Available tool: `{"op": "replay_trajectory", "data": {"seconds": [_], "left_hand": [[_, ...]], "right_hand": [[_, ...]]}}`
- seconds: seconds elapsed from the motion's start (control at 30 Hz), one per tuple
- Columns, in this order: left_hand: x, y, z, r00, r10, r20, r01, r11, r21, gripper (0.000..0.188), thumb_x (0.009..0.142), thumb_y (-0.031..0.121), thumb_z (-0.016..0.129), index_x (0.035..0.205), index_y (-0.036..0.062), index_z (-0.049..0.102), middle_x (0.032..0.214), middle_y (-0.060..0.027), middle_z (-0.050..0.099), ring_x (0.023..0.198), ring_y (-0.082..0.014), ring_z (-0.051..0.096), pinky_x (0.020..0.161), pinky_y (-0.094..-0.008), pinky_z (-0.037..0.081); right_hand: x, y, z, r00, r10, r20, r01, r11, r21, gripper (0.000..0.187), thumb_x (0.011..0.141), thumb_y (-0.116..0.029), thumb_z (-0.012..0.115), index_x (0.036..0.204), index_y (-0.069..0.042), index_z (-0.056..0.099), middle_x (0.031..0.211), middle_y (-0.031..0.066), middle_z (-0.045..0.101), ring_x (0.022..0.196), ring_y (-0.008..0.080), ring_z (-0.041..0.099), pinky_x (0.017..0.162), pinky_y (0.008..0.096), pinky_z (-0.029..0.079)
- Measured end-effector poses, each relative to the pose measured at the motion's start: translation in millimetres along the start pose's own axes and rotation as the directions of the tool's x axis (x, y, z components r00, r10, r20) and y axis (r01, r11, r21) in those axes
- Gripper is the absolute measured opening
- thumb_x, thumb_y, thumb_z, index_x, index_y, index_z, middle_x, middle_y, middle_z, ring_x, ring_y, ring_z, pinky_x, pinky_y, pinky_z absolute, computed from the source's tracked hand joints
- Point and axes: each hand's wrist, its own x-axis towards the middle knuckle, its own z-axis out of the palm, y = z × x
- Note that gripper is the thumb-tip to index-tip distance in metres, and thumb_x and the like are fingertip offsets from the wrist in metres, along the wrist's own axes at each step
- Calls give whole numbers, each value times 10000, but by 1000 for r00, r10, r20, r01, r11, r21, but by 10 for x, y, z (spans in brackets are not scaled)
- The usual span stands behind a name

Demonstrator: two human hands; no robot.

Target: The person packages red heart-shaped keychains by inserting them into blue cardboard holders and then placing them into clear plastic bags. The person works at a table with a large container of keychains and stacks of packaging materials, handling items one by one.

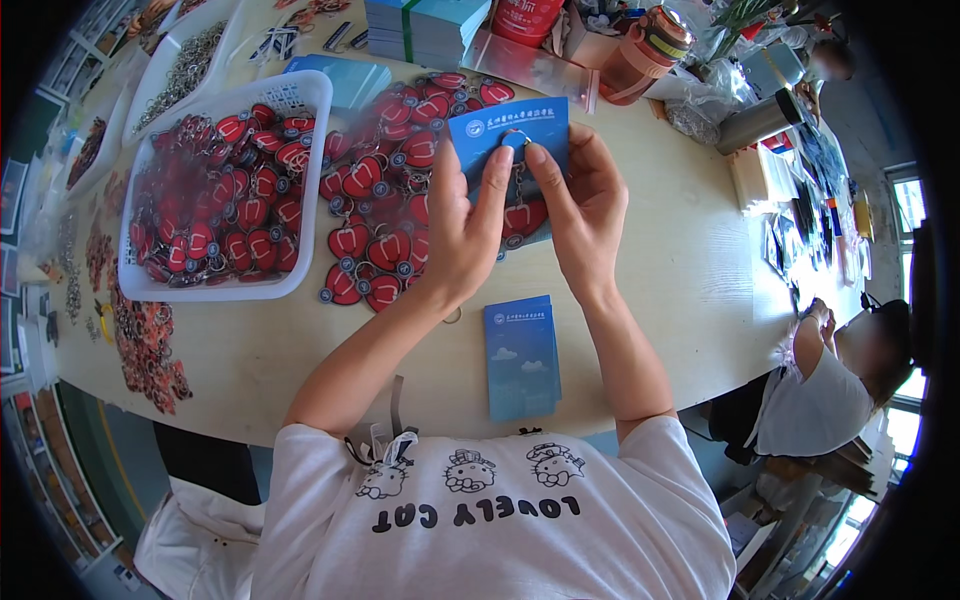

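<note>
Raised over the table, a blue printed card [548,112] is held upright between my two hands. My left hand [462,225] grips its left side, with the thumb pressed on the card's face. On the other side my right hand [588,215] pinches the card, its thumb tip close to the left one. A small metal key ring sits between the thumb tips at the card's middle. From it hangs a red keychain [524,219], partly covered by my fingers. Below my hands lies a short stack of blue cards [520,365].
A white plastic basket [318,150] full of red keychains stands on the left, beside a loose keychain pile [385,250]. Further back are a bin of metal rings [188,70], bundled blue cards [412,30] and a bottle [640,60]. Another person [825,400] sits at the right.
</note>
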Motion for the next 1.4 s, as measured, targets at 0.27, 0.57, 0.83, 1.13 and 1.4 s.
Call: {"op": "replay_trajectory", "data": {"seconds": [0.27, 0.57, 0.83, 1.13, 1.4], "left_hand": [[-52, -234, -82, 980, -177, 90, 170, 982, 79, 246, 961, 100, 526, 1168, 2, 436, 1069, -112, 512, 980, -191, 520, 877, -310, 414], [148, -265, -979, 967, 146, 209, -254, 496, 830, 285, 864, 101, 651, 1135, 31, 599, 1064, -120, 574, 996, -277, 544, 881, -357, 433], [398, -618, -1007, 951, 42, 307, -306, 291, 907, 440, 778, 299, 762, 1088, 47, 577, 1065, -126, 606, 1015, -327, 523, 873, -415, 405], [458, -418, -1035, 958, -225, 180, 11, 654, 757, 273, 839, 173, 722, 960, 22, 530, 849, -62, 612, 837, -147, 605, 773, -279, 455], [457, 2, -933, 885, -460, 71, 458, 888, 43, 113, 885, 89, 641, 972, 52, 578, 963, -56, 662, 903, -88, 618, 781, -204, 449]], "right_hand": [[-24, 167, -199, 1000, 7, 24, -5, 996, -91, 298, 891, -10, 632, 1168, 46, 539, 1014, 53, 622, 897, 87, 573, 802, 234, 474], [268, 525, -2441, 959, -51, -279, -200, 575, -794, 369, 917, -197, 617, 1197, 36, 562, 1054, 110, 660, 949, 203, 619, 873, 308, 472], [-115, 301, -1264, 946, 93, 309, 220, 518, -827, 315, 804, -173, 731, 1085, -54, 650, 1020, 98, 651, 974, 278, 603, 909, 369, 457], [-1408, -48, -885, 868, 360, 342, -2, 691, -723, 860, 744, -309, 785, 1428, -62, 326, 1405, 183, 356, 1219, 354, 460, 964, 417, 460], [-1712, 179, -398, 943, 228, 244, 50, 626, -779, 862, 786, -212, 756, 1440, 39, 255, 1465, 248, 267, 1290, 408, 404, 1023, 424, 432]]}}
